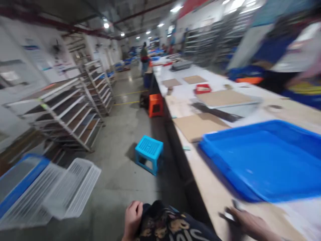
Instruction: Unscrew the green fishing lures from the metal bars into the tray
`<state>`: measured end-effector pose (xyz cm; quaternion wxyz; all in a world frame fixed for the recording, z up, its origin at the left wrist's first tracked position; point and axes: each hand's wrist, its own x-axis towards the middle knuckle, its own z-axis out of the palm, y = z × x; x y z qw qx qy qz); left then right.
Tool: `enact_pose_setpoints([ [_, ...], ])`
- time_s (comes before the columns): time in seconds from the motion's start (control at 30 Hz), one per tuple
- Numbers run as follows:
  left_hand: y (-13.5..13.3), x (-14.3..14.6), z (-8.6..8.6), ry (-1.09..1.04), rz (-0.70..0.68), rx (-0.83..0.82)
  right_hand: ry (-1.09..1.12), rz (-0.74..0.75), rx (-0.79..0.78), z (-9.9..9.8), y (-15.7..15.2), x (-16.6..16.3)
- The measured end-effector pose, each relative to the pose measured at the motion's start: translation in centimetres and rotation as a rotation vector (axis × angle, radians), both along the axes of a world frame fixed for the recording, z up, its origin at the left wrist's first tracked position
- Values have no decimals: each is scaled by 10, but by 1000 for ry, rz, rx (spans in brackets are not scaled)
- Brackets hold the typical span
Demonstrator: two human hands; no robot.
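Note:
My left hand [132, 218] is at the bottom of the view, curled into a loose fist against my dark patterned clothing [165, 224], with nothing visible in it. My right hand [247, 222] rests on the long workbench [213, 190] near its front edge, blurred by motion. A small dark and pale object [229, 214] sits at its fingertips; whether the fingers grip it is unclear. Just beyond that hand lies a large blue plastic tray [265, 157].
Cardboard sheets [198, 125], a grey flat tray [230, 103] and a small red tray [202, 88] lie farther along the bench. A cyan stool [149, 152] and an orange stool [155, 104] stand in the aisle. Metal racks [67, 110] and stacked clear trays [50, 190] are on the left. A person [144, 58] stands far off.

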<state>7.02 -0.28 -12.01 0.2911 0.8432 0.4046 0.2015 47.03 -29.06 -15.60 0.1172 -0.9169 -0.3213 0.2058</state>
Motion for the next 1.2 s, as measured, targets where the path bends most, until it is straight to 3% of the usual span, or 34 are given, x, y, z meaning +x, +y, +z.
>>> enact_pose_setpoints([
  [0.1,8,39,2,-11,-80,-80,118,-29,-85,3,-25,1],
  [0.3,18,118,-8,-1,-397,-186,121,-103,-12,-12,-12,15],
  [0.47,55,164,-13,22,-500,-178,70,-226,56,-8,-18,15],
  [0.63,97,226,-10,31,-740,-143,-92,-373,118,16,-16,16],
  [0.83,120,309,1,14,-974,-181,-223,-478,157,62,0,2],
  [1.0,91,377,31,126,-1129,-481,-465,-527,353,86,18,-19],
  [1.1,43,402,49,239,-1203,-686,-668,-544,590,100,28,-28],
  [1.2,-16,411,62,474,-1408,-826,-742,-605,849,121,36,-35],
])
